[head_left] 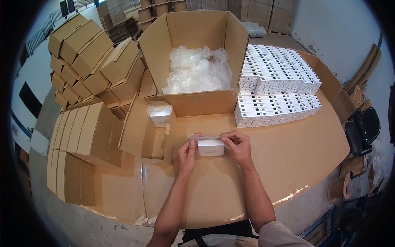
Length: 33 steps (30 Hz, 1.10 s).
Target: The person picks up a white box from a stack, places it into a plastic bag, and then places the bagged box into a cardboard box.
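Note:
A small white box in a clear plastic bag is held just above the cardboard-covered table, between my hands. My left hand pinches the bag's left edge between thumb and fingers. On the right, my right hand pinches the bag's other top corner. To the left stands an open brown carton, with another bagged white box at its far end. Its other half shows bare cardboard. The fingertips partly hide the bag's edges.
A large open carton of clear plastic bags stands ahead. Stacked white boxes fill the back right. Brown cartons stand at left, with more piled behind. A black chair is beyond the right edge.

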Each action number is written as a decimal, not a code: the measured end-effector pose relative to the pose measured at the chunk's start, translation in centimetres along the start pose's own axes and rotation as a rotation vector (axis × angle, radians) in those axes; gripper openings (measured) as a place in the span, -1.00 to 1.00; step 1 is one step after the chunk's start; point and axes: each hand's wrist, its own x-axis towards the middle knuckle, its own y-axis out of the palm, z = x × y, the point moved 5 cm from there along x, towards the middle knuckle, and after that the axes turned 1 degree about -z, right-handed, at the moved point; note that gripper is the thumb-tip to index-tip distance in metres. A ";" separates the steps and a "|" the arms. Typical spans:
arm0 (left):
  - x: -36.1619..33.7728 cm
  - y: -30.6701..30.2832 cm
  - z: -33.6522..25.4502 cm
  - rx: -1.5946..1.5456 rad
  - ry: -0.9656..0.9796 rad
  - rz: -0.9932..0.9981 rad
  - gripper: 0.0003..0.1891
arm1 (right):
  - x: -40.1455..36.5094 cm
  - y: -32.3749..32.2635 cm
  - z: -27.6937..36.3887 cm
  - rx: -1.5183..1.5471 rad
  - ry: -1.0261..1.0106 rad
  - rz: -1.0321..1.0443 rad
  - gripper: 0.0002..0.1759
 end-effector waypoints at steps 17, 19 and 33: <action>0.0 0.5 -2.7 -0.204 0.006 0.046 -0.31 | 0.0 1.3 -0.3 -0.192 0.021 0.171 -0.52; 0.1 0.0 -1.6 -0.176 -0.031 0.041 -0.33 | 0.1 1.2 -0.8 -0.216 0.010 0.193 -0.67; 0.2 -0.7 0.4 -0.139 0.073 -0.167 -0.71 | 0.1 1.0 -1.1 -0.160 -0.053 0.030 -0.84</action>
